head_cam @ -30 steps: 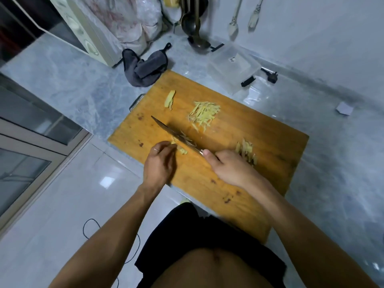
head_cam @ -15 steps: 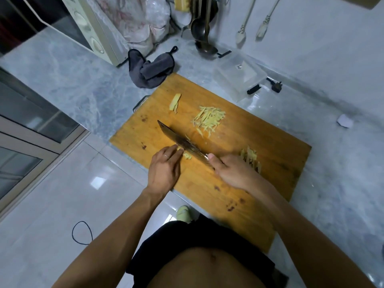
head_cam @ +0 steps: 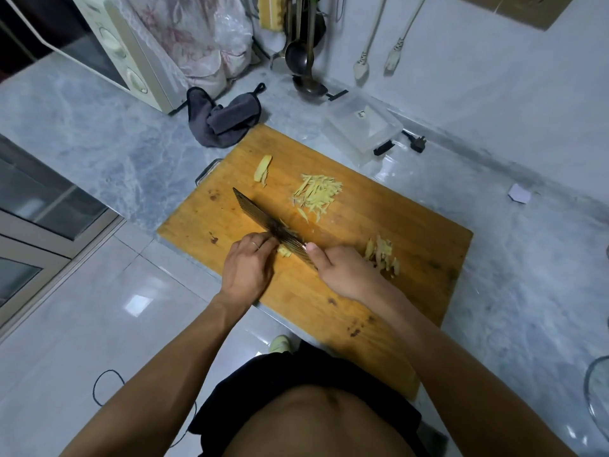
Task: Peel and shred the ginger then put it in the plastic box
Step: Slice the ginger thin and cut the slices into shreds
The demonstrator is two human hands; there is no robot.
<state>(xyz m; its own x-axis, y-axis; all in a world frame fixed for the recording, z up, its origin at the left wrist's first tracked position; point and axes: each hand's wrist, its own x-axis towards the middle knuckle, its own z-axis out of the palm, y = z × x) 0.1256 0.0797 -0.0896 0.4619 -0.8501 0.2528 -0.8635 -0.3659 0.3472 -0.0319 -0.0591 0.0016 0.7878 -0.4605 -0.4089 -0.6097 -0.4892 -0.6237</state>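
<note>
A wooden cutting board (head_cam: 412, 258) lies on the marble counter. My right hand (head_cam: 346, 275) grips a dark cleaver (head_cam: 263, 219) whose blade slants across the board. My left hand (head_cam: 247, 268) holds down a small ginger piece (head_cam: 285, 252) against the blade with curled fingers. A pile of ginger shreds (head_cam: 318, 196) lies beyond the blade. A ginger slice (head_cam: 263, 169) sits near the board's far left edge. Ginger peelings (head_cam: 384, 255) lie right of my right hand. The clear plastic box (head_cam: 361, 127) stands behind the board.
A grey cloth (head_cam: 224, 120) lies at the board's far left corner. A microwave (head_cam: 108, 51) and plastic bags (head_cam: 197, 37) stand at the back left. Ladles (head_cam: 303, 57) and spoons (head_cam: 362, 64) hang on the wall. A glass bowl rim (head_cam: 596, 407) shows at the right edge.
The cleaver has kept chopping at the ginger piece under my left hand. The camera has tilted slightly, shifting the board lower in view.
</note>
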